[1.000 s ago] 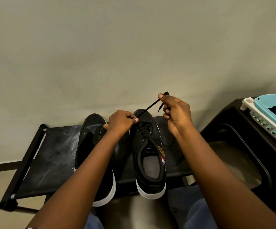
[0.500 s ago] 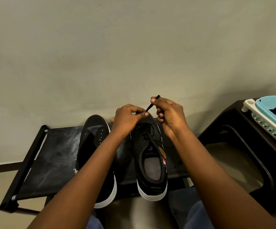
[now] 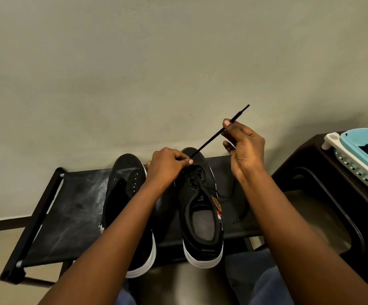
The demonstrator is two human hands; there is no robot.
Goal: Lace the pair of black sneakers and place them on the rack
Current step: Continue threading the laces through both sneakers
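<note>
We see two black sneakers with white soles standing side by side on a low black rack [image 3: 68, 216], toes toward the wall [image 3: 178, 62] and heels hanging over the near edge. The right sneaker [image 3: 200, 216] is partly laced near the toe, and its grey insole shows through the opening; a small orange patch sits on its outer side. The left sneaker [image 3: 123, 194] shows bare metal eyelets, and our left forearm crosses over its rear half.

Our left hand [image 3: 167, 165] rests on the toe end of the right sneaker, fingers curled, pinching the black lace [image 3: 211, 139] just where it leaves the upper eyelets. From there the lace runs taut, up and to the right, to our right hand [image 3: 244, 146], which is raised above the rack and pinches it between thumb and forefinger; the other fingers are loosely curled. The stiff tip of the lace sticks out past that pinch toward the wall. So both hands are closed on the same lace, one low at the shoe, one high and apart from it.

The other end of the lace [image 3: 240, 214] trails loose from the right side of the right sneaker and lies on the rack's surface.

To the right stands a dark plastic stool [image 3: 310, 172], and on it a white and light blue basket [image 3: 359, 159] with something dark inside that we cannot make out. Blue trousers [image 3: 266, 282] show at the bottom edge, between and beneath our arms
</note>
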